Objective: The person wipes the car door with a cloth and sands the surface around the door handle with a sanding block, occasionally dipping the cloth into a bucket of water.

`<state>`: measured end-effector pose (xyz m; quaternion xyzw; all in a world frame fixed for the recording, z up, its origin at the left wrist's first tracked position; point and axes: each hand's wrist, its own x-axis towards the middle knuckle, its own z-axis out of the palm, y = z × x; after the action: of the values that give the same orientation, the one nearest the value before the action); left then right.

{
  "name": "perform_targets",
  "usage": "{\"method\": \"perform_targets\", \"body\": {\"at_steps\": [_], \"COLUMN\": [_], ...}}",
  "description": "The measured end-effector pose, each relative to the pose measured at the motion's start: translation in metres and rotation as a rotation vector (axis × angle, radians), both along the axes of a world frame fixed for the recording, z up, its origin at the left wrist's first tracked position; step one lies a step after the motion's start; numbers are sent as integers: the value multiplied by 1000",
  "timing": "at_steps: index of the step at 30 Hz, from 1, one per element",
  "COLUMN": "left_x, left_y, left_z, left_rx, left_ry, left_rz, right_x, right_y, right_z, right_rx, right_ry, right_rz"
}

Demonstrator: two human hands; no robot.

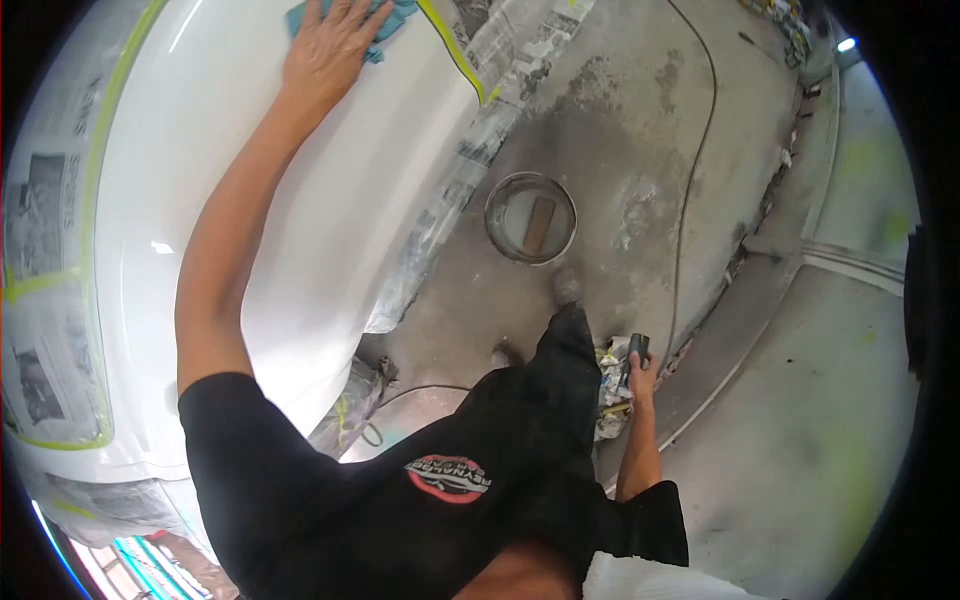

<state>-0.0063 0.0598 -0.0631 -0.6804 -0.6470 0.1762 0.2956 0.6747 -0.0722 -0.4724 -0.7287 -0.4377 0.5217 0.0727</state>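
Observation:
At the top left, my left hand lies over a blue cloth, keeping it pressed against the glossy white car body panel. Its fingertips run to the upper edge of the view. Low on the other side, my right hand is closed around a short dark cylinder, possibly a flashlight; its exact kind does not show. Crumpled masking paper lies just beyond that hand.
Newspaper masking with yellow-green tape borders the panel. A round bucket with a brown block in it stands on the concrete floor. A hose runs along the floor, near a paint-dusted wall at right.

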Motion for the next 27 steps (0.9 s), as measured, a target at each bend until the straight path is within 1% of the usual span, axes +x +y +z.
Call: {"method": "perform_targets", "body": {"at_steps": [1, 4, 6, 7, 10, 11, 13, 14, 16, 18, 19, 20, 21, 22, 23, 24, 26, 27], "left_x": [-9, -7, 5, 11, 16, 19, 39, 49, 60, 73, 79, 81, 85, 89, 91, 89, 84, 87], "left_y": [14, 7, -35, -65, -160, -200, -276, -313, -392, -459, -496, -532, -570, -607, -642, -670, -732, -751], "left_z": [-21, -76, -91, -96, -101, -104, -94, -91, -100, -95, -95, -97, -102, -105, -106, -107, -109, -108], "left_rx": [-49, -292, -466, -552, -737, -786, -834, -850, -913, -947, -941, -933, -927, -897, -864, -827, -848, -854], "left_ry": [-98, 173, 175, 182, 160, 139, 165, 180, 197, 233, 223, 211, 192, 112, 38, -28, -263, -382], "left_rz": [-58, -35, -18, -4, 16, 20, 49, 55, 116, 112, 121, 132, 148, 160, 171, 179, 252, 284], "right_x": [0, 22, 39, 49, 69, 51, 20, 6, -4, -19, -48, -61, -67, -70, -61, -69, -96, -117], "right_y": [-3, -19, -33, -45, -62, -57, -47, -49, -54, -65, -76, -93, -109, -124, -138, -150, -184, -196], "right_z": [14, 9, -8, -15, -64, -42, -6, -1, -12, -26, 16, 18, 18, 16, -21, -23, -14, 12], "right_rx": [-11, 34, 93, 116, 54, 62, -6, -34, 24, 69, 47, 77, 105, 127, 120, 109, 87, 62], "right_ry": [2, -126, -156, -167, -64, -153, -91, -61, -2, 43, 87, 83, 76, 66, 63, 105, 189, 265], "right_rz": [-43, 28, 42, 61, -15, 48, 56, 52, 130, 176, 146, 169, 200, 236, 287, 271, 236, 202]}}
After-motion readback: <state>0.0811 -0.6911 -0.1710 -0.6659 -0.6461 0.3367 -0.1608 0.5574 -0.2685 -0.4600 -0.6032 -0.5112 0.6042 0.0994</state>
